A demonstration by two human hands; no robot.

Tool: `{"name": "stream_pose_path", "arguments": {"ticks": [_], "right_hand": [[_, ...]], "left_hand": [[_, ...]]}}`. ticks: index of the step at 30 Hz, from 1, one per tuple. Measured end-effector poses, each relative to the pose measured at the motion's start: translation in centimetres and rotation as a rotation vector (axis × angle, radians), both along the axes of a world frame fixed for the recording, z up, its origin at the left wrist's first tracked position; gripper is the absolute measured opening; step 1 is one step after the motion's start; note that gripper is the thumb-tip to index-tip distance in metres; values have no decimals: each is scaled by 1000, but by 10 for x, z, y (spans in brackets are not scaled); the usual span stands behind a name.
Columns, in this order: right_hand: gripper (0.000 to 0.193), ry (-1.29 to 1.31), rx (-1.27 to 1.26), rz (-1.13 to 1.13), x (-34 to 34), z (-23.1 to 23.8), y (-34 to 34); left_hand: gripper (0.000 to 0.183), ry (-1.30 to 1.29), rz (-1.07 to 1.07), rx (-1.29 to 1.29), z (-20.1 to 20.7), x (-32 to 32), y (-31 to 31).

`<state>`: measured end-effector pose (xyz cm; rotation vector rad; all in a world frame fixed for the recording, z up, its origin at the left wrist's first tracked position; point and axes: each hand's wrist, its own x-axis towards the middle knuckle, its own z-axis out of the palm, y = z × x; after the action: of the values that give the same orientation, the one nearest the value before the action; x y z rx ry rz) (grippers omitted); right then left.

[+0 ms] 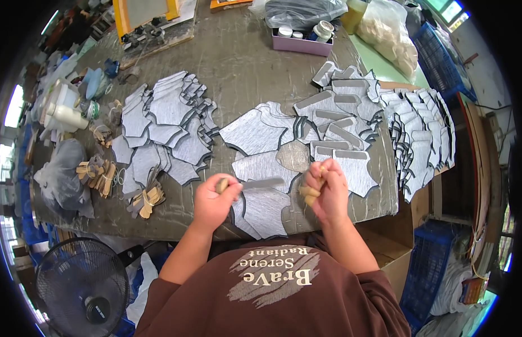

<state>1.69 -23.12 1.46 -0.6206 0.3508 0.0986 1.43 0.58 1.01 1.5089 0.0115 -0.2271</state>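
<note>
My left hand is closed on one end of a narrow grey strip, which points right over the cut pieces. A tan cover shows at its fingertips. My right hand is held apart from it, fingers curled together, with yellowish covers on some fingertips; whether anything small is pinched there is hidden. Beneath and between the hands lie grey fabric pieces with dark edges, shaped like shoe uppers. Just beyond is a round, dull patch. Similar pieces bearing grey strips overlap beside my right hand.
More fabric pieces are piled left, and another stack stands at the right edge. Bundles of tan strips lie front left. A purple box with bottles stands far back. A fan is below the table at left.
</note>
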Motion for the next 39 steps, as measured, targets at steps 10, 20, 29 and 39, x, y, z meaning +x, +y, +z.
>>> {"name": "stream_pose_path", "arguments": {"ticks": [10,20,29,39], "right_hand": [[24,-900,-1992,437,-56,-20,3],[25,-846,-1983,397,-61,-23,7],[25,-853,-1981,386,-61,-27,7],[24,-925,-2006,308,-61,-29,6]], "left_hand": [[7,157,-149,216,7,21,-1],[6,260,-259,295,-1,31,-4],[4,291,-267,332,2,36,-8],[7,259,-273,390,1,38,-11]]}}
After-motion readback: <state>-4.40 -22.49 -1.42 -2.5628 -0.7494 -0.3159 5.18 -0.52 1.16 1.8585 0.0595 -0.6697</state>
